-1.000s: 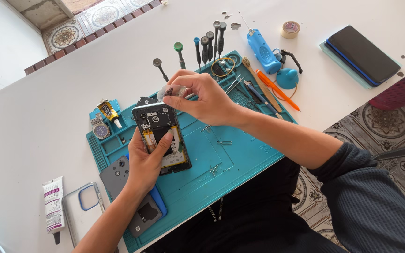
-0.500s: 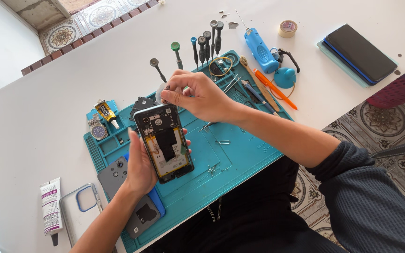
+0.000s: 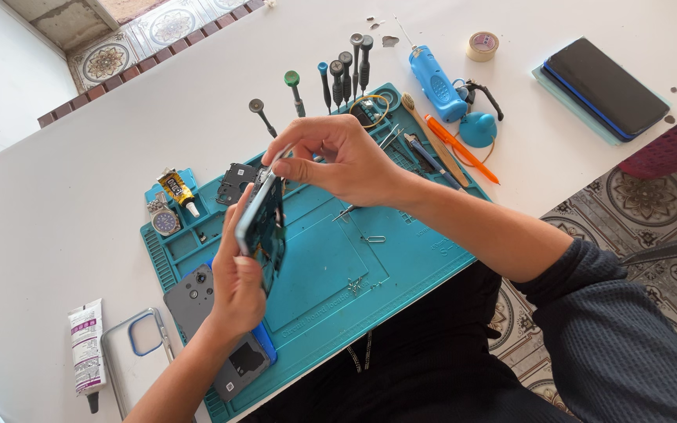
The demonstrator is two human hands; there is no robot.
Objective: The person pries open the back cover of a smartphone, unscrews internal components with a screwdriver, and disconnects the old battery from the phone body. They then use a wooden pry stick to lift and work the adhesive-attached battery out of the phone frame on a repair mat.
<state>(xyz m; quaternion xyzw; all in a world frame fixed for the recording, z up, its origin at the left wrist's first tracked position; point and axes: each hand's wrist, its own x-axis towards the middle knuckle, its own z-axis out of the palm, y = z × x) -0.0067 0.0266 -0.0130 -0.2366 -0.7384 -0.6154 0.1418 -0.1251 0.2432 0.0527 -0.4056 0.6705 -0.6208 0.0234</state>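
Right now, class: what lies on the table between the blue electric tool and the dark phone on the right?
In the head view, a small roll of tape lies between the blue electric tool and the dark phone.

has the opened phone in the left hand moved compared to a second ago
Yes. The opened black phone has been tipped up on edge; earlier its open back faced the camera flat above the teal silicone repair mat. The left hand holds it.

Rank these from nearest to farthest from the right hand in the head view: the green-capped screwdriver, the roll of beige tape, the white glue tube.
Measured from the right hand:
1. Green-capped screwdriver, just beyond the hand, at the teal mat's far edge.
2. Roll of beige tape, farther off on the white table, up and to the right.
3. White glue tube, farthest, near the table's lower left edge.
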